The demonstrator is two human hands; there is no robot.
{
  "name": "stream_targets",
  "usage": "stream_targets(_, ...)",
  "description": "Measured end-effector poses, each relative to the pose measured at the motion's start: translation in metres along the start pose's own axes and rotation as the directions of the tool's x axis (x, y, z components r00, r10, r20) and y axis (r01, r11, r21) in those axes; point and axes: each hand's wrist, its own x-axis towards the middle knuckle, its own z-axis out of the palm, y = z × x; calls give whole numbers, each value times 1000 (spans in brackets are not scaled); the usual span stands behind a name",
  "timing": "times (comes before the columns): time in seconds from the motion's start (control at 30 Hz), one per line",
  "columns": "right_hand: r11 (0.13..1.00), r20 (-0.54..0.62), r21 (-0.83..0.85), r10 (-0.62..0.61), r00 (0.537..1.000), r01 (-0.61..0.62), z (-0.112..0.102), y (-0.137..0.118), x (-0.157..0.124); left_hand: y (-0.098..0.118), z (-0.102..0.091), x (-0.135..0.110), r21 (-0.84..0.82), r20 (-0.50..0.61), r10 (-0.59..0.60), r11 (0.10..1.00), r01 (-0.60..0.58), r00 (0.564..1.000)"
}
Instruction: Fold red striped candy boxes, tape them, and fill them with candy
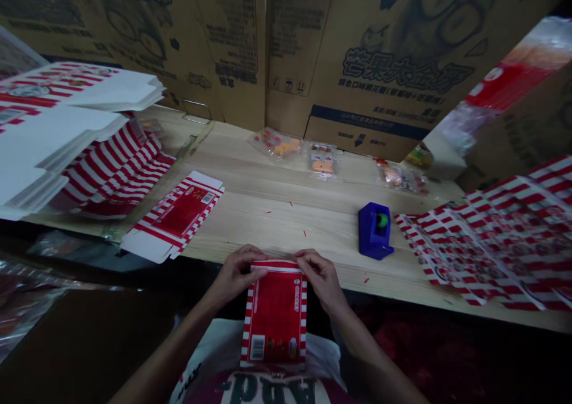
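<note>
Both my hands hold a red-and-white striped cardboard food box [274, 314] upright against the near table edge, its barcode panel facing me. My left hand [236, 274] pinches the top left of the box, and my right hand [319, 279] grips its top right. The fingers of both hands press on the box's white top flap. The lower end of the box rests near my apron or shirt. A similar flattened box [174, 213] lies on the wooden table [268, 195] ahead and to the left of my hands.
A blue tape dispenser [374, 231] stands right of my hands. Flattened striped box blanks [496, 243] overlap at the right, and white-backed stacks [53, 148] rise at the left. Several clear snack packets [322, 159] lie before large cardboard cartons [379, 52]. Small red scraps dot the table.
</note>
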Motion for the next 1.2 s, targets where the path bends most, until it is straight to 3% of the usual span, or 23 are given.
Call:
stream_targets(0.2, 983, 108, -162, 103, 989, -85, -3, -13, 15, 18, -11, 10, 75, 43, -130, 989, 126, 991)
stream_targets(0.37, 972, 129, -226, 102, 986, -71, -4, -30, 32, 28, -22, 27, -101, 119, -337, 932, 349, 934)
stream_targets(0.43, 973, 148, -220, 97, 984, -63, -4, -33, 35, 31, -24, 33, -153, 160, -358, 911, 382, 920)
stream_targets(0.53, 980, 159, -192, 78, 984, -46, -6, -35, 34, 34, -25, 37, -146, 192, -305, 931, 335, 933)
stream_targets(0.67, 989, 168, -150, 32, 985, -7, -11, -35, 22, 40, -24, 30, 12, 178, -136, 991, 136, 975)
stream_targets(0.77, 989, 133, -146, 7, 991, 12, -12, -30, 11, 40, -22, 23, 132, 187, -47, 991, 22, 981)
stream_targets(0.87, 992, 65, -126, -2, 998, 11, -10, -25, 4, 33, -18, 19, 122, 158, -35, 992, 15, 987)
stream_targets(1.03, 995, 56, 50, 78, 995, -81, -8, -29, 8, 21, -12, 18, -55, 121, -70, 995, 77, 990)
stream_targets(1.2, 985, 61, 124, 114, 992, -120, -7, -36, 13, 20, -13, 18, -17, 139, -31, 999, 33, 990)
